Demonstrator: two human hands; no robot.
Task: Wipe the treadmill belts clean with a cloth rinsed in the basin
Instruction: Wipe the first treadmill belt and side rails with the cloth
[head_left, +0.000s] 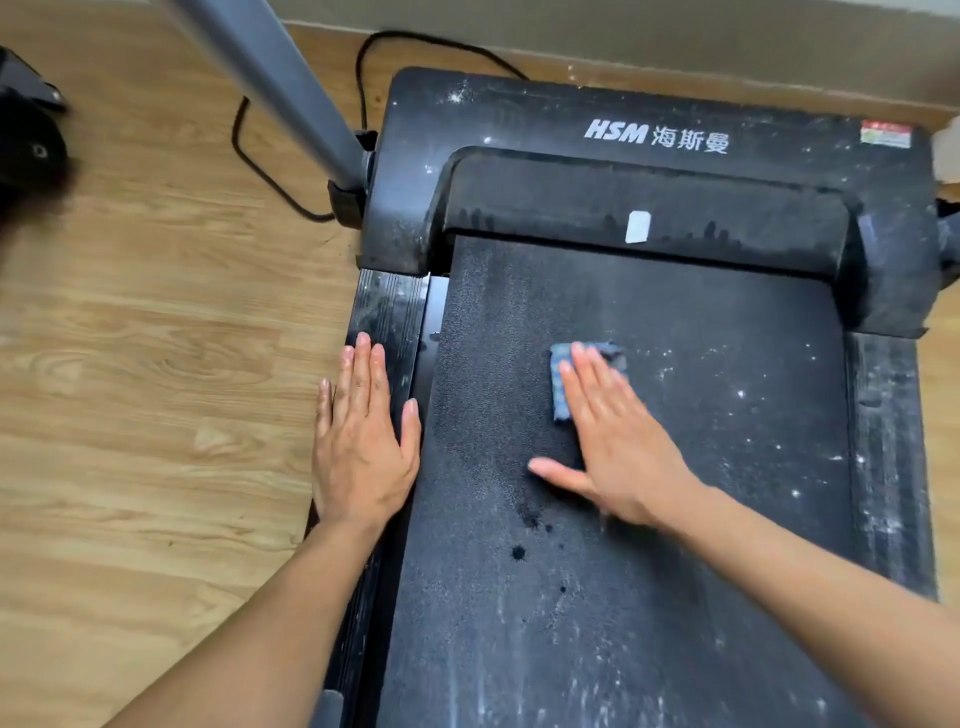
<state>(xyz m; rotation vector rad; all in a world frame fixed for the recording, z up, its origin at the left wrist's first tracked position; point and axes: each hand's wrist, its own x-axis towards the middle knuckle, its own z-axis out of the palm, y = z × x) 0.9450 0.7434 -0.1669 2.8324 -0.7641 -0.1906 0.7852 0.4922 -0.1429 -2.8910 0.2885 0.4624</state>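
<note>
Right hand (618, 441) flat, palm down, fingers straight and together, thumb splayed out to the left. It isn't gripping anything, just pressing the cloth (562, 387) onto the treadmill belt (701, 519). The blue-grey cloth sits under my fingers, not under the palm. It's bunched, with its edge showing past the fingertips and along the index-finger side.

Left hand (363, 441) is also flat with fingers straight and holds nothing. It rests on the left side rail (387, 306), thumb reaching toward the belt edge, little finger overhanging the wood floor (156, 364).

Dark wet spots (519, 552) on the belt just behind my right thumb, between the two wrists. White dust specks (740, 395) to the right of the right hand, more streaks back along the forearm. The belt looks darker between the two hands.

Motor cover (519, 119) marked HSM is well ahead of both sets of fingertips. Grey upright post (270, 67) and black power cord (358, 67) are ahead of the left hand.
</note>
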